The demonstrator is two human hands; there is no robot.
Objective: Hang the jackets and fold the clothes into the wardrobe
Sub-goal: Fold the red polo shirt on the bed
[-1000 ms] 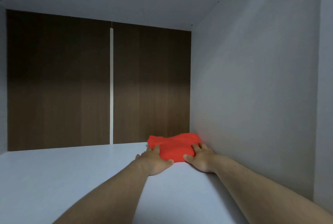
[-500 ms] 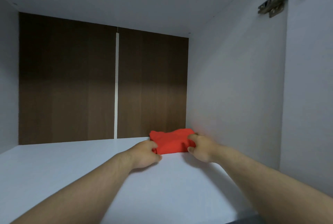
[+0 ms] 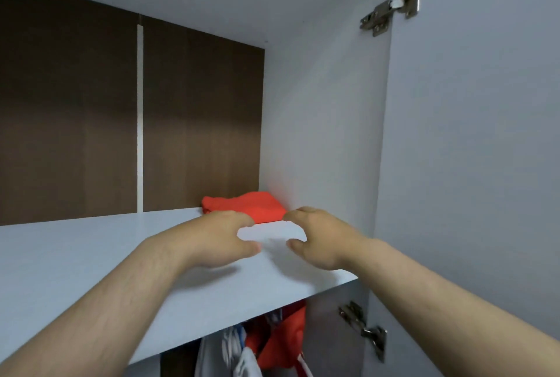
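A folded red garment lies at the back right of the white top shelf, against the wardrobe's right wall and brown back panel. My left hand hovers over the shelf just in front of the garment, fingers loosely curled, holding nothing. My right hand is beside it to the right, also loosely curled and empty, its fingertips near the garment's right front corner. Below the shelf, red and white jackets hang in the lower compartment.
The wardrobe's white right side wall stands close to my right hand. An open white door with metal hinges fills the right of the view. The dark brown back panel closes the shelf behind.
Both hands have let go of the red garment and drawn back toward the shelf's front edge. The view has pulled back, showing the shelf edge and hanging jackets below.
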